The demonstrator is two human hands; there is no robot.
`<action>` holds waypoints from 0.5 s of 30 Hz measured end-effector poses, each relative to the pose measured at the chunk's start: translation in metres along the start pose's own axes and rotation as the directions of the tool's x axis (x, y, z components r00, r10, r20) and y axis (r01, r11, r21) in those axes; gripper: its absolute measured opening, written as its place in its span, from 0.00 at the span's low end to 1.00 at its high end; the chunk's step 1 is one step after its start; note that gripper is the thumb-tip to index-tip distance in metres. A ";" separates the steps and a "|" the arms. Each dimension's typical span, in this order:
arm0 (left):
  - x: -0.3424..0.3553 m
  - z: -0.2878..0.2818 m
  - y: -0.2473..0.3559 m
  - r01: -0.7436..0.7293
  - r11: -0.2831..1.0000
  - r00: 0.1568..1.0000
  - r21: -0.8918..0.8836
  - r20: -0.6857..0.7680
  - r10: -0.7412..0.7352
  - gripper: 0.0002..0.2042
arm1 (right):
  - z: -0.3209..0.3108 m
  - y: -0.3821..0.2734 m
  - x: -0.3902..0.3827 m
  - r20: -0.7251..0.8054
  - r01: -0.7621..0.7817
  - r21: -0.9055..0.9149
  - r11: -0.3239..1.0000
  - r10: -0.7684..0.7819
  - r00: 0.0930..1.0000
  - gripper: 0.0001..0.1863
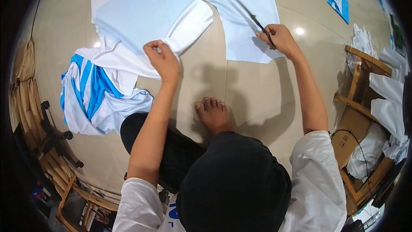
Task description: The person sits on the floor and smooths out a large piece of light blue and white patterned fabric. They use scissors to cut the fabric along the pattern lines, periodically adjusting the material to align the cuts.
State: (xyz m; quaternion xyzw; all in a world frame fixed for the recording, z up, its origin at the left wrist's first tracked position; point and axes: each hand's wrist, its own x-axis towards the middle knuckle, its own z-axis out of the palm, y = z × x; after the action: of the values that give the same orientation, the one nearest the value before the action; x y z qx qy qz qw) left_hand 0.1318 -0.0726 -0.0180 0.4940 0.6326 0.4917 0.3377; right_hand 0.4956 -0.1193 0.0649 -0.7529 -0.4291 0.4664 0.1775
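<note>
A large pale blue fabric sheet lies spread on the floor ahead of me, and part of it is folded back to show its white side. My left hand pinches the edge of this fabric near the white fold. In my right hand is a pair of black scissors, its blades pointing up and to the left over the right panel of the sheet. The blades look close together and blurred, so I cannot tell whether they touch the cloth. Beside my left forearm lies a crumpled heap of blue-and-white striped fabric.
My bare foot rests on the tiled floor between my arms. To the right stand a wooden frame, a cardboard box and white cloth. A blue-and-white cloth piece lies far right. At left are a black caster base and beige curtain.
</note>
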 end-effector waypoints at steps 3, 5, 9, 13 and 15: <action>0.026 -0.008 0.008 -0.092 0.989 0.996 0.118 0.001 0.093 0.11 | 0.013 0.045 -0.021 -0.343 -0.007 -0.061 0.998 -0.014 0.939 0.27; 0.040 -0.012 0.019 -0.145 0.979 0.989 0.142 -0.004 0.147 0.12 | 0.019 0.059 -0.037 -0.497 -0.098 -0.110 0.989 0.031 0.867 0.26; 0.058 -0.019 0.037 -0.114 0.959 0.982 0.260 0.176 0.069 0.24 | 0.022 0.087 -0.059 -0.659 -0.242 -0.105 0.965 0.115 0.743 0.27; 0.078 -0.032 0.038 -0.328 0.809 0.842 0.488 0.539 0.016 0.30 | 0.021 0.104 -0.075 -0.719 -0.299 -0.070 0.952 0.160 0.677 0.27; 0.084 -0.035 0.049 -0.291 0.772 0.754 0.565 0.632 -0.179 0.25 | 0.019 0.110 -0.080 -0.730 -0.310 -0.067 0.948 0.165 0.663 0.26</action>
State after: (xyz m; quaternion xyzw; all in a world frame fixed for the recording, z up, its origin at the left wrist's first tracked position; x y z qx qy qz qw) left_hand 0.0904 -0.0004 0.0435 0.7372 0.5845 0.0556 0.3342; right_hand 0.5165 -0.2491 0.0263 -0.9372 -0.2650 0.1133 0.1967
